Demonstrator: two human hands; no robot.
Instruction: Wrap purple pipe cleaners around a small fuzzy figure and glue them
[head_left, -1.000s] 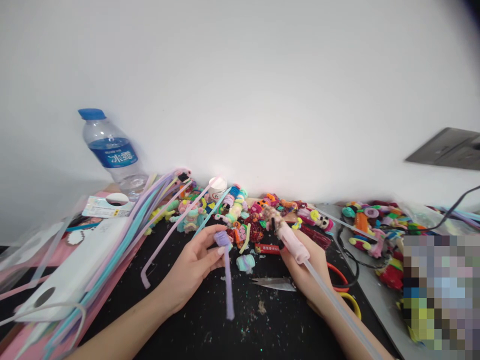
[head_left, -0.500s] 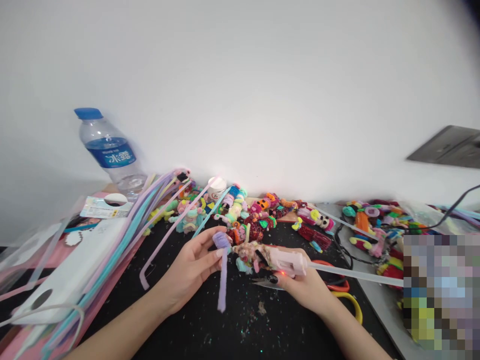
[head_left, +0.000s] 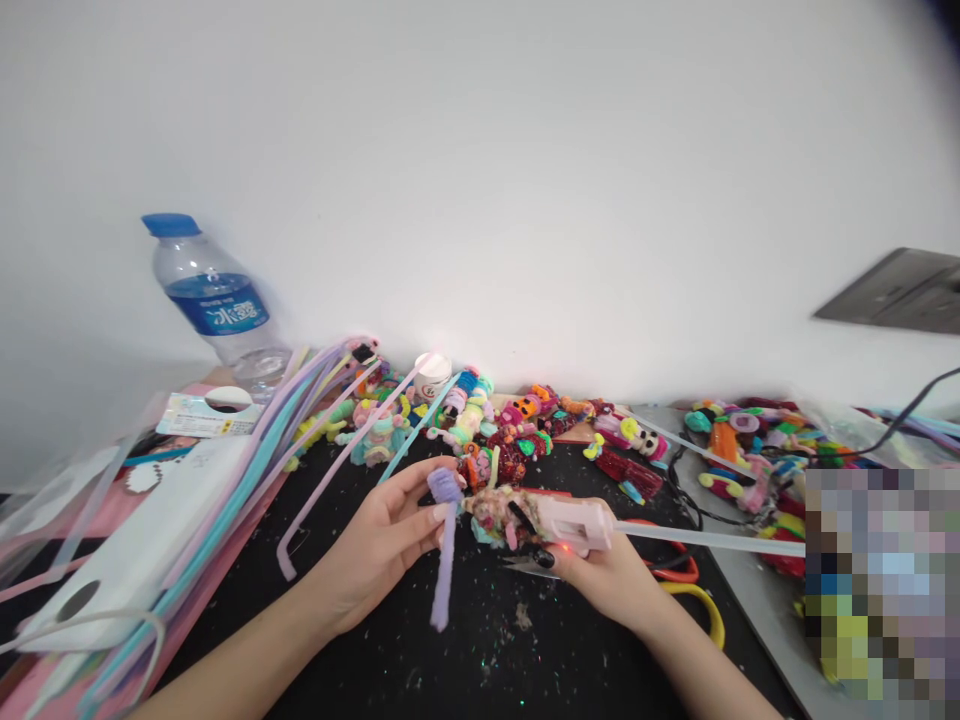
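Observation:
My left hand (head_left: 401, 525) pinches a purple pipe cleaner (head_left: 444, 565), coiled at its top with a straight tail hanging down. My right hand (head_left: 600, 570) is wrapped round a pale pink hot glue gun (head_left: 576, 524) that has a small red light lit. Fuzz and glue residue coat the gun's front end, and its nozzle points left, at or very close to the purple coil; whether they touch I cannot tell. A long translucent glue stick (head_left: 705, 540) sticks out of the gun's back. Scissors (head_left: 694, 600) with red and yellow handles lie partly under my right hand.
Finished pipe cleaner figures (head_left: 517, 445) line the wall side of the black mat (head_left: 360, 660). Loose pastel pipe cleaners (head_left: 247, 500) and a white card package lie at left. A water bottle (head_left: 217, 300) leans against the wall. More figures (head_left: 739, 440) and a black cable are at right.
The purple pipe cleaner's hanging tail has shifted slightly down and left. Both hands keep their hold, with the glue gun almost unmoved.

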